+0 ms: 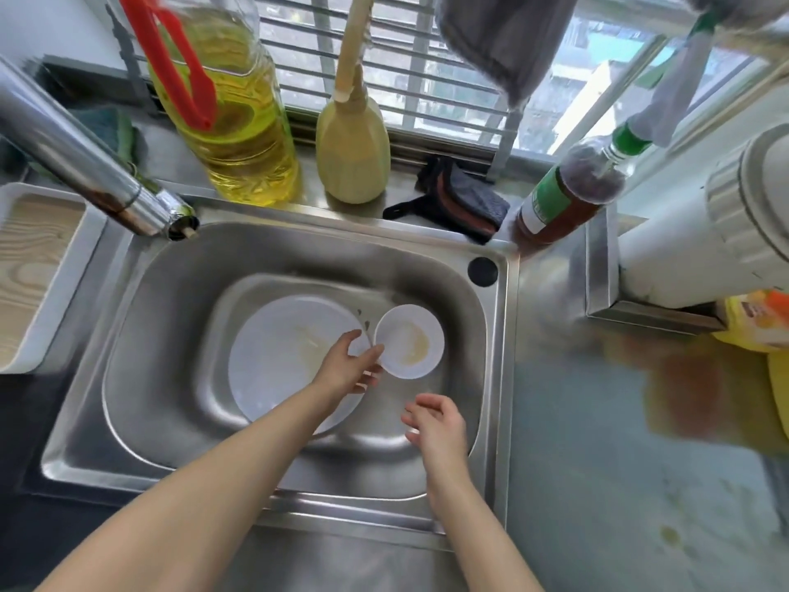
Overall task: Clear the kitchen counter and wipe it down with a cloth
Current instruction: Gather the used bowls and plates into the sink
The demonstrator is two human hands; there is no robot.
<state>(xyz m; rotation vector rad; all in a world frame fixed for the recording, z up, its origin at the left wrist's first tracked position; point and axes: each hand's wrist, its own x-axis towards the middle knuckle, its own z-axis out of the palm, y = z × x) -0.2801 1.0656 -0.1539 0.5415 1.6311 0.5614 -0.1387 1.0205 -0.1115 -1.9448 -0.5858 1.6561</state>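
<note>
A large white plate (277, 356) with smears lies in the steel sink (497, 378). A small white bowl (412, 341) with brownish residue sits just to its right. My left hand (346, 365) hovers over the plate's right side, fingers spread, fingertips touching the bowl's left rim. My right hand (435, 425) hangs open over the sink's near right part and holds nothing. A dark cloth (465, 198) lies folded on the ledge behind the sink. The steel counter (597, 442) to the right shows brown and yellowish stains.
Behind the sink stand an oil bottle (239, 121), a pale yellow bottle (352, 151) and a brown sauce bottle (568, 194). The faucet (98, 164) juts in from the left above a white tray (51, 271). A white pipe (691, 249) and a yellow package (760, 322) are at the right.
</note>
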